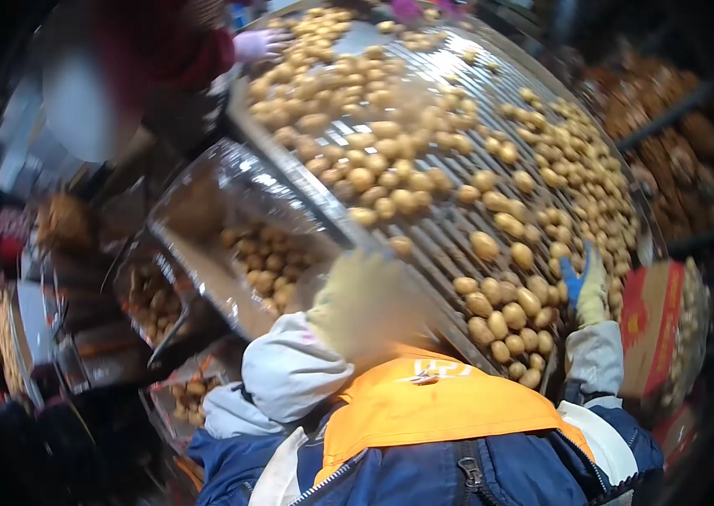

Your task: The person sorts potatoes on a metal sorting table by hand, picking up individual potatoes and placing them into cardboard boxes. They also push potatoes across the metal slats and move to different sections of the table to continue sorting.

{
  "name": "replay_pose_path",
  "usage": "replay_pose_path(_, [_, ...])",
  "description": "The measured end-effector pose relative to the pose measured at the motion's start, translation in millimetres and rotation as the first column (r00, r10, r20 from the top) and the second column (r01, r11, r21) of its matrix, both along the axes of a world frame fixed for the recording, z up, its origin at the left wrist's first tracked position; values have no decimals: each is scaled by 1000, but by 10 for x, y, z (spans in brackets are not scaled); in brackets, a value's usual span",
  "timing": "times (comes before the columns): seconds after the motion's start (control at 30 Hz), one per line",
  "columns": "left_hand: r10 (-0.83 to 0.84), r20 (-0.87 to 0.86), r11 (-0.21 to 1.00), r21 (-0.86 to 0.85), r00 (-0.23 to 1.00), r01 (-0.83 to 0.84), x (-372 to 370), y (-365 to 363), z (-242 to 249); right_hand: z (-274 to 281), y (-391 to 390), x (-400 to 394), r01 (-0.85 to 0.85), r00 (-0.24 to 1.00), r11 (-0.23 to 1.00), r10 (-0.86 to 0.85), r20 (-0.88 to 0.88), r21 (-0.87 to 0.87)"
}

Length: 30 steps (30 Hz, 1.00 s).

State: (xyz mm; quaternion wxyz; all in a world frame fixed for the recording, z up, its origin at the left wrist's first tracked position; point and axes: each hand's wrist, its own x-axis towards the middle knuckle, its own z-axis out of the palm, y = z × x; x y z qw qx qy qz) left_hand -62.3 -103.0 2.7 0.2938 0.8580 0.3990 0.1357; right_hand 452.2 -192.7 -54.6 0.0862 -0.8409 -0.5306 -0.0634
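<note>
Slatted metal rollers form the sorting surface (449,244) that runs from 6 o'clock up toward 12 o'clock, and potatoes (390,169) cover most of it, thick at the top and in a loose band along the 3 o'clock edge. We stand at its near end in a blue jacket with an orange vest (433,405).

Our left hand (365,304), in a pale glove, is raised close to the camera over the 9 o'clock rail of the surface. It is badly blurred, so we cannot tell whether it is clenched or spread, nor whether it holds anything. Our right hand (586,287), in a yellowish glove with blue fingertips, reaches up at 3 o'clock with its fingers pointing away from us, just beside a cluster of potatoes (509,325) lying on the rollers near us. We cannot tell whether its fingers close on one.

At 9 o'clock, beside the surface and lower, a tray lined with clear plastic (230,219) holds a smaller heap of potatoes. A red and orange carton (652,325) stands just beyond our right hand at 3 o'clock. At 11 o'clock another person's gloved hand (257,44) rests at the far rail, below a dark red sleeve.
</note>
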Motion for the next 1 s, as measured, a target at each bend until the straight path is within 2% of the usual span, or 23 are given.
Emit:
replay_pose_path(0.03, [-129,280,987,126,951,97,215,7,-315,-75,-314,421,146,988,987,-142,-61,67])
replay_pose_path(0.07, [-277,153,959,105,949,263,445,40,-330,290,-547,321,233,886,972,-193,-422,45])
replay_pose_path(0.1, [-414,25,909,67,910,412,676,61,-338,262,-607,172,268,881,962,-222,-418,54])
replay_pose_path(0.2, [-675,-147,719,92,723,689,1218,132,-557,-25,-328,-330,436,868,869,-475,-147,-231])
replay_pose_path(0.23, [-689,-149,704,91,709,704,1311,196,-525,-88,-191,-529,493,844,809,-533,-49,-320])
replay_pose_path(0.3, [-619,-199,777,-18,759,629,1458,370,-445,9,163,-985,273,918,886,-356,-174,-376])
replay_pose_path(0.33, [-506,-237,846,49,829,531,1487,414,-743,-147,251,-1147,161,976,963,-188,-112,-216])
replay_pose_path(0.37, [-476,-324,841,102,817,531,1408,546,-658,-305,372,-1329,20,1000,998,-21,-20,-59])
replay_pose_path(0.4, [-364,-359,910,59,860,410,1379,651,-507,-53,608,-1644,-53,989,983,26,-147,-178])
replay_pose_path(0.43, [-293,-356,943,44,887,329,1305,843,-696,199,823,-1961,-138,959,948,56,-278,-287])
replay_pose_path(0.47, [-345,-259,889,217,902,403,1098,1075,-1104,142,932,-2185,-224,933,940,130,-335,-259])
replay_pose_path(0.5, [-295,-410,896,194,863,399,1028,1203,-980,85,1037,-2328,-310,899,924,210,-384,-222])
replay_pose_path(0.53, [-240,-420,912,210,875,351,951,1412,-1292,47,1118,-2425,-400,883,903,332,-333,-160])
replay_pose_path(0.57, [-135,-483,957,161,865,240,961,1613,-1168,10,1175,-2498,-485,852,869,444,-278,-97])
replay_pose_path(0.6, [-81,-548,966,163,833,201,849,1813,-1022,-5,1230,-2463,-564,663,815,545,-514,135])
replay_pose_path(0.63, [-61,-466,972,172,883,159,684,2028,-1031,234,1179,-2415,-541,644,831,508,-572,129])
replay_pose_path(0.7, [-50,-415,970,196,909,143,499,2184,-918,307,1025,-2150,-520,660,805,591,-464,286])
replay_pose_path(0.77, [-11,-344,991,123,939,57,477,2138,-738,409,754,-1696,-451,842,887,460,-283,98])
replay_pose_path(0.83, [75,-202,971,238,976,-25,469,1883,-659,415,289,-1304,-228,934,974,217,-284,-6])
replay_pose_path(0.9, [-62,-185,937,326,981,121,611,1516,-666,460,-92,-1208,-61,897,945,-89,-432,-321])
replay_pose_path(0.93, [-246,-281,925,217,928,311,763,1301,-472,374,-235,-1303,-136,956,940,41,-291,-314])
replay_pose_path(0.97, [-388,-226,878,204,893,433,886,1082,-430,289,-330,-1410,-211,974,923,171,-147,-322])
replay_pose_path(1.0, [-528,-248,825,81,812,560,1014,912,-365,375,-140,-1594,-152,966,890,42,-256,-430])
